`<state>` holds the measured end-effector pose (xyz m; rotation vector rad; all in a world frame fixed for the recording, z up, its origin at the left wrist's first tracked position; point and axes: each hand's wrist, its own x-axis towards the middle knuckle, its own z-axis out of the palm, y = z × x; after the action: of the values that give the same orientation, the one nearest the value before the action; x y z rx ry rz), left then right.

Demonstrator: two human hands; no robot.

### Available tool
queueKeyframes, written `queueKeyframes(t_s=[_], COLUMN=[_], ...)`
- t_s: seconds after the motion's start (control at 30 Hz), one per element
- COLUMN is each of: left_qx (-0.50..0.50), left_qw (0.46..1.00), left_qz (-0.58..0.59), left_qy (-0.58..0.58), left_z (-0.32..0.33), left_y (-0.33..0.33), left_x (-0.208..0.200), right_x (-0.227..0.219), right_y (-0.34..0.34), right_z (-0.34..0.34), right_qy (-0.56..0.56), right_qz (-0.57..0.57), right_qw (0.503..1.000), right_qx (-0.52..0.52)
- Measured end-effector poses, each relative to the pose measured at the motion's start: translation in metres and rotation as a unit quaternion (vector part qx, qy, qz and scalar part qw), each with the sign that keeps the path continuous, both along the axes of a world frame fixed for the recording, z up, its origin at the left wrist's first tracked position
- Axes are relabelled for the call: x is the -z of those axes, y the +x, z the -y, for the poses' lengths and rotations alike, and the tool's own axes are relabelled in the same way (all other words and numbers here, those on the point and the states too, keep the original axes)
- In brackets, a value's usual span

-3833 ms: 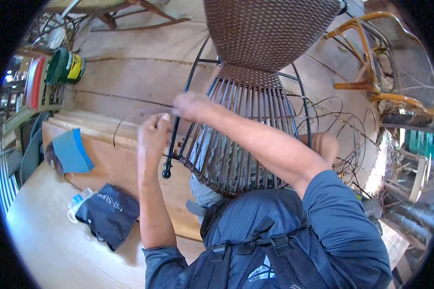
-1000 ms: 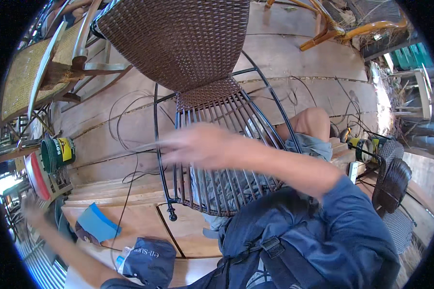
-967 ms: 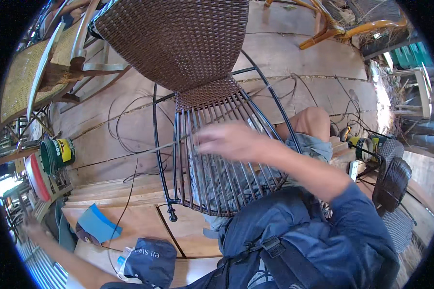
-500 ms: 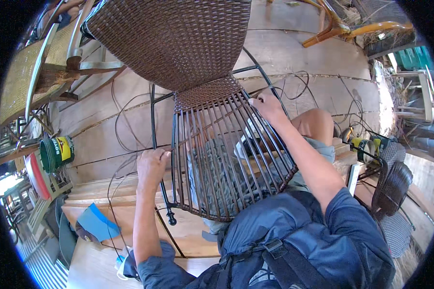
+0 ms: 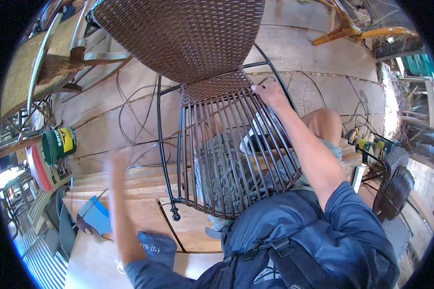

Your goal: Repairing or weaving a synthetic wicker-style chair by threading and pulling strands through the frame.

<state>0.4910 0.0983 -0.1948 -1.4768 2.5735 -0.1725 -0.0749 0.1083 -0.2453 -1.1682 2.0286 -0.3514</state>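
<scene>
A brown wicker chair frame (image 5: 178, 139) lies across my lap, with long strands (image 5: 222, 159) stretched lengthwise over its seat. Tightly woven wicker (image 5: 212, 85) covers the end nearest the backrest (image 5: 188, 38). My right hand (image 5: 272, 94) is closed at the right edge of this weave, pinching a brown weaving strand (image 5: 205, 123) there. That strand slants through the lengthwise ones and out past the left rail. My left hand (image 5: 116, 161) is out left of the chair, blurred by motion; the strand runs straight to it and it appears closed on it.
Loose strands (image 5: 123, 115) curl over the plank floor. A green bucket (image 5: 59, 145) stands at left, below a cane-seated chair (image 5: 26, 72). A blue sheet (image 5: 95, 215) and dark cloth bag (image 5: 156, 248) lie near my left arm. Wooden chair legs (image 5: 345, 33) are at far right.
My left hand has moved left and away from the chair's rail, drawing the strand into a straighter line. My right hand keeps its place at the weave's edge. The view has shifted slightly.
</scene>
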Motion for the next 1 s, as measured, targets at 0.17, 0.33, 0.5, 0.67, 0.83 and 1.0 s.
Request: queueKeyframes(t_s=[0.17,0.33,0.5,0.67,0.83,1.0], left_qx=[-0.116,-0.243,-0.353,-0.373,-0.342,-0.19], left_qw=[0.947,0.943,0.931,0.916,0.929,0.972], left_qz=[-0.204,-0.055,-0.083,-0.136,0.005,0.057], left_qy=[0.218,0.222,0.042,0.051,0.139,0.123], left_z=[0.001,0.048,0.092,0.099,0.098,0.08], left_y=[-0.22,-0.179,-0.112,-0.104,-0.077,-0.132], left_x=[-0.022,-0.007,0.061,0.095,0.085,0.046], right_x=[0.045,0.015,0.015,0.056,-0.002,-0.022], right_y=[-0.029,0.007,0.008,-0.019,0.016,0.013], right_z=[-0.001,0.0,-0.003,-0.007,-0.003,-0.005], right_qy=[-0.01,-0.019,-0.026,-0.033,0.003,0.008], right_qz=[0.001,-0.067,0.017,0.032,0.026,0.115], right_qw=[0.999,0.996,0.992,0.986,0.986,0.977], right_qx=[0.047,0.055,0.12,0.161,0.163,0.18])
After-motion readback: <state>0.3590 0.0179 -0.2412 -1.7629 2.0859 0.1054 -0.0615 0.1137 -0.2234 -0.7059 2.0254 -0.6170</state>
